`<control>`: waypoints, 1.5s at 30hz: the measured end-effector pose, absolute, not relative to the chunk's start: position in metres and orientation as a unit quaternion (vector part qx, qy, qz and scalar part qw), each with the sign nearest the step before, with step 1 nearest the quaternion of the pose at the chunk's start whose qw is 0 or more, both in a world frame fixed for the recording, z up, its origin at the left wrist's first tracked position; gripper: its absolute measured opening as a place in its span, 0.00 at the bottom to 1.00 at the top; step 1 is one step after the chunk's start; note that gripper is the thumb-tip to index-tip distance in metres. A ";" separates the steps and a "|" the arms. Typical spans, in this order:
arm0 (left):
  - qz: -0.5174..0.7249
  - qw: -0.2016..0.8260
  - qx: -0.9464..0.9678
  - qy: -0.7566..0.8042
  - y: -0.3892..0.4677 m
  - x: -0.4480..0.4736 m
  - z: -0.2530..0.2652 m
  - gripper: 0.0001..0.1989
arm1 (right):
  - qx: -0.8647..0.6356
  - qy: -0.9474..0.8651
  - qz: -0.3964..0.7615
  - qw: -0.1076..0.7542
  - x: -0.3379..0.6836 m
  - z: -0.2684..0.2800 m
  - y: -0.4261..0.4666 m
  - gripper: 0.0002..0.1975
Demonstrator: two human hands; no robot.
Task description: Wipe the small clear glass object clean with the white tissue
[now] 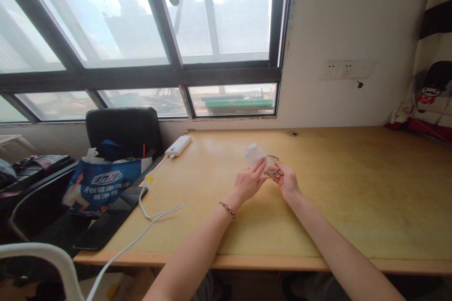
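Over the middle of the table [197,225], my two hands are close together. My left hand [247,183], with a beaded bracelet on its wrist, has its fingers closed on a crumpled white tissue [254,154], pressing it toward a small clear item with a shiny, patterned rim [271,172]. My right hand [288,181] grips that item by its right side, thumb and fingers at the rim. The fingers partly cover the item, so its exact kind is unclear.
A white power bank [178,146] with a white cable [155,217] lies at the table's left. A black tablet [111,221] overhangs the left edge. Beyond it, a blue shopping bag [102,183] sits on a black chair [123,127]. A curtain [429,70] hangs at far right.
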State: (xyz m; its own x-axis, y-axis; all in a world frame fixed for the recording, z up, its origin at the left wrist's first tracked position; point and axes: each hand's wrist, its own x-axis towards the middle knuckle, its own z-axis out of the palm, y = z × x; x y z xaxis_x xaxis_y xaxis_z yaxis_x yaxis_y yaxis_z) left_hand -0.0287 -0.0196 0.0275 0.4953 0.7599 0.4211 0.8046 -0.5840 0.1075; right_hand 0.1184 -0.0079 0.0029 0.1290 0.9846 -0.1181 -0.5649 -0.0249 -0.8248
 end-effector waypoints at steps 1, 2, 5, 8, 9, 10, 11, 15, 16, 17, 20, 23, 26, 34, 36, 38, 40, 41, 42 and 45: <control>-0.221 0.048 -0.858 -0.462 -0.019 -0.029 0.028 0.24 | -0.390 -0.262 0.598 0.649 0.119 0.003 -0.007 0.12; -0.226 0.042 -0.853 -0.469 -0.019 -0.030 0.027 0.24 | -0.395 -0.255 0.593 0.654 0.120 0.003 -0.006 0.12; -0.242 0.019 -0.846 -0.474 -0.017 -0.033 0.026 0.23 | -0.397 -0.244 0.583 0.665 0.122 0.004 -0.005 0.12; -0.267 -0.002 -0.851 -0.452 -0.017 -0.034 0.025 0.24 | -0.385 -0.248 0.582 0.672 0.122 0.007 -0.006 0.13; -0.276 -0.008 -0.855 -0.440 -0.017 -0.032 0.025 0.25 | -0.384 -0.254 0.581 0.671 0.122 0.008 -0.007 0.13; -0.283 -0.011 -0.860 -0.424 -0.017 -0.031 0.024 0.25 | -0.384 -0.262 0.580 0.669 0.121 0.008 -0.008 0.13; -0.285 -0.013 -0.868 -0.407 -0.018 -0.028 0.023 0.25 | -0.386 -0.272 0.578 0.665 0.120 0.008 -0.008 0.14; -0.260 -0.014 -0.890 -0.374 -0.019 -0.021 0.020 0.22 | -0.401 -0.314 0.548 0.663 0.117 0.006 -0.010 0.14; -0.253 -0.014 -0.889 -0.380 -0.019 -0.020 0.019 0.21 | -0.407 -0.326 0.537 0.663 0.117 0.006 -0.011 0.14; -0.249 -0.010 -0.886 -0.390 -0.019 -0.020 0.019 0.20 | -0.412 -0.339 0.527 0.662 0.117 0.006 -0.011 0.14; -0.248 0.011 -0.870 -0.426 -0.019 -0.020 0.019 0.19 | -0.421 -0.373 0.512 0.650 0.115 0.008 -0.013 0.16; -0.248 0.007 -0.854 -0.457 -0.022 -0.020 0.021 0.19 | -0.423 -0.391 0.509 0.640 0.114 0.010 -0.015 0.17; -0.261 -0.047 -0.845 -0.464 -0.024 -0.016 0.020 0.18 | -0.432 -0.391 0.495 0.645 0.114 0.009 -0.014 0.16; -0.324 -0.498 -0.701 -0.394 -0.023 -0.007 0.012 0.26 | -0.448 -0.389 0.451 0.667 0.119 0.000 -0.009 0.12; -0.340 -0.606 -0.633 -0.342 -0.025 -0.006 0.014 0.26 | -0.446 -0.392 0.462 0.659 0.119 -0.001 -0.008 0.12; -0.358 -0.683 -0.571 -0.281 -0.028 -0.004 0.017 0.25 | -0.441 -0.401 0.470 0.651 0.117 -0.002 -0.008 0.12; -0.373 -0.742 -0.510 -0.221 -0.031 -0.003 0.020 0.23 | -0.435 -0.423 0.468 0.643 0.115 -0.003 -0.007 0.14; -0.383 -0.767 -0.478 -0.193 -0.033 -0.002 0.022 0.22 | -0.433 -0.440 0.462 0.637 0.114 -0.004 -0.006 0.14; -0.394 -0.787 -0.445 -0.167 -0.033 -0.002 0.023 0.21 | -0.432 -0.461 0.452 0.629 0.114 -0.005 -0.005 0.15; -0.437 -0.822 -0.346 -0.117 -0.033 -0.004 0.026 0.17 | -0.445 -0.531 0.395 0.603 0.114 -0.007 -0.003 0.16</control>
